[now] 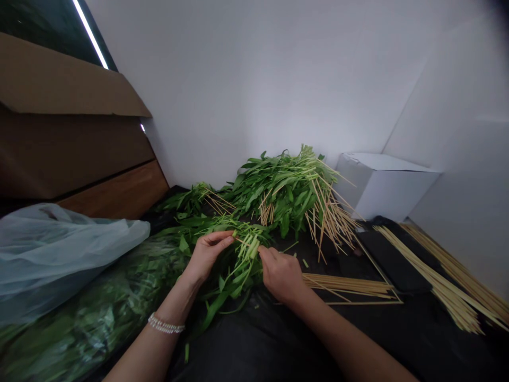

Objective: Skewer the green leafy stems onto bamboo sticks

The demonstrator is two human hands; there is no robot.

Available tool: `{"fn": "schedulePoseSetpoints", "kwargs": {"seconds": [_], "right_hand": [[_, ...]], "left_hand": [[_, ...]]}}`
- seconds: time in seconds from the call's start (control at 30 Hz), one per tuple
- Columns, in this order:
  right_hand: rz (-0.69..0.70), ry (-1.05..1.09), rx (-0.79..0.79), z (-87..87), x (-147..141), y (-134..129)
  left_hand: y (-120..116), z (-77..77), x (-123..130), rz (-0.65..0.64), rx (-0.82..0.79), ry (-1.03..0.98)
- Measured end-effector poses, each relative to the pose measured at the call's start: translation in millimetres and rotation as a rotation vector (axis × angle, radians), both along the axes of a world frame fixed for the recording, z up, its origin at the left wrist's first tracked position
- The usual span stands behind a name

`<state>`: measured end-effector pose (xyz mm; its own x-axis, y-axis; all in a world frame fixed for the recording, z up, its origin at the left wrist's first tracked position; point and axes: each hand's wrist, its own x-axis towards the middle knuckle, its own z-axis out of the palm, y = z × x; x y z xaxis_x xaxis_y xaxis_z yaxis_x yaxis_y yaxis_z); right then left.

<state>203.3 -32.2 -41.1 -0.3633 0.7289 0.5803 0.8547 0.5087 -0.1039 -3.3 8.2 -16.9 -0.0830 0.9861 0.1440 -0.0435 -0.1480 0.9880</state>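
In the middle of the head view, pale green stems of a leafy vegetable are threaded side by side on a thin bamboo skewer, their leaves hanging below. My right hand is closed around the skewer's right end, its fingertips against the stems. At the other end, my left hand pinches a short green stem between thumb and forefinger, at the skewer's tip. Loose leafy greens lie just behind and under my left hand.
Behind are heaped skewered greens. Bare skewers lie right of my right hand, with longer bundled sticks farther right. A white box stands at the wall. A clear bag of greens and a cardboard box are left.
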Motion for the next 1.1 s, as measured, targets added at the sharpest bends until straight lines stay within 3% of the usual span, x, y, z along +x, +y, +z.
{"fn": "schedulePoseSetpoints", "kwargs": {"seconds": [0.23,0.5,1.1], "right_hand": [[-0.024,-0.03,-0.13,0.2,-1.3,-0.5],[-0.013,-0.001,-0.106,0.9,-1.5,-0.3],[0.003,-0.04,-0.143,-5.6,-3.9,-2.3]], "left_hand": [[-1.0,0.7,3.0,0.019,0.159,0.278],[-0.6,0.9,1.4,-0.035,0.018,0.182],[-0.7,-3.0,0.6,-0.15,-0.109,0.136]]}}
